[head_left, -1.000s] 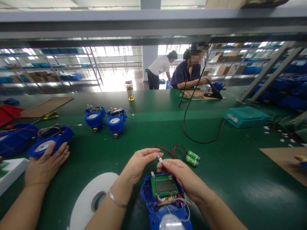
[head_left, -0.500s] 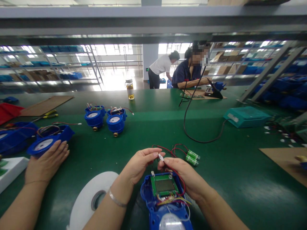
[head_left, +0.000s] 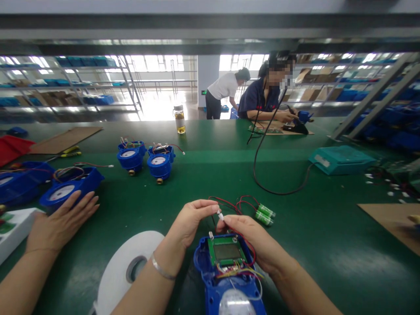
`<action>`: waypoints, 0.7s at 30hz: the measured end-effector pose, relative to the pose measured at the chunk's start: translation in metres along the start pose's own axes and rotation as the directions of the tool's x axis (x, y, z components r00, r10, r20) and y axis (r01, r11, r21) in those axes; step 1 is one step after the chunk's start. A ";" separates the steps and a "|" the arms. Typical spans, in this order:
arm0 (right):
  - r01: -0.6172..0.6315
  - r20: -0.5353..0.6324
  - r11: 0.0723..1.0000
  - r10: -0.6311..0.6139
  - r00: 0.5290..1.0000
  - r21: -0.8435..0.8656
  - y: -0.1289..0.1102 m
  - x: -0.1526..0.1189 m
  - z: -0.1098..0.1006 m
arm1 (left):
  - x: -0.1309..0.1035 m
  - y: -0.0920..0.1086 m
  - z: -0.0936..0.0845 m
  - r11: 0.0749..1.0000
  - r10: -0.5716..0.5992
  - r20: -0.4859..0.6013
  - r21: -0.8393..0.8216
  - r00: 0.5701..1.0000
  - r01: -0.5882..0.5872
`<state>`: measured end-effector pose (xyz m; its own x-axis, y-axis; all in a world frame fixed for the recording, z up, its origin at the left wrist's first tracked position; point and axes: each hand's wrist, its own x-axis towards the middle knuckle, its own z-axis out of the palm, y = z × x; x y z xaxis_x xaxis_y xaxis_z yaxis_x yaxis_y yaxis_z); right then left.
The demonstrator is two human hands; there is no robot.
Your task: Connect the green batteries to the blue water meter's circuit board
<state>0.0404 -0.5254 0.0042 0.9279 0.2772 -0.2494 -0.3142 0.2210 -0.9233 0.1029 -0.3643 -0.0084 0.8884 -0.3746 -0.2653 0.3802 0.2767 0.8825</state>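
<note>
Low in the frame, my left hand and right hand pinched a white connector between closed fingers, above the meter to keep wires slack.

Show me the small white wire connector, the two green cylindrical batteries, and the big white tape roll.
small white wire connector (head_left: pixel 220 215), head view, on its white plastic body.
two green cylindrical batteries (head_left: pixel 265 214), head view, on the green casing.
big white tape roll (head_left: pixel 120 262), head view, on its flat white face.
</note>
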 end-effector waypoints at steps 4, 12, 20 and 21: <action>-0.003 -0.007 0.999 0.003 1.000 0.034 0.002 0.002 0.001 | 0.000 -0.001 0.003 1.000 0.010 -0.007 0.004 1.000 -0.010; -0.013 -0.049 0.992 0.020 0.999 0.127 0.003 0.004 0.000 | -0.002 -0.007 0.013 0.992 -0.027 -0.031 -0.125 0.999 0.023; -0.003 -0.049 0.987 0.011 0.999 0.161 0.002 0.005 -0.001 | 0.006 -0.016 0.013 0.983 -0.099 -0.085 -0.166 0.991 0.084; 0.002 -0.046 0.986 0.006 0.999 0.165 0.002 0.005 -0.001 | 0.006 -0.015 0.013 0.981 -0.113 -0.084 -0.170 0.990 0.098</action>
<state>0.0448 -0.5246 0.0005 0.9342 0.2354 -0.2679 -0.3414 0.3728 -0.8628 0.0993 -0.3825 -0.0179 0.8581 -0.3277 -0.3954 0.5035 0.3852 0.7734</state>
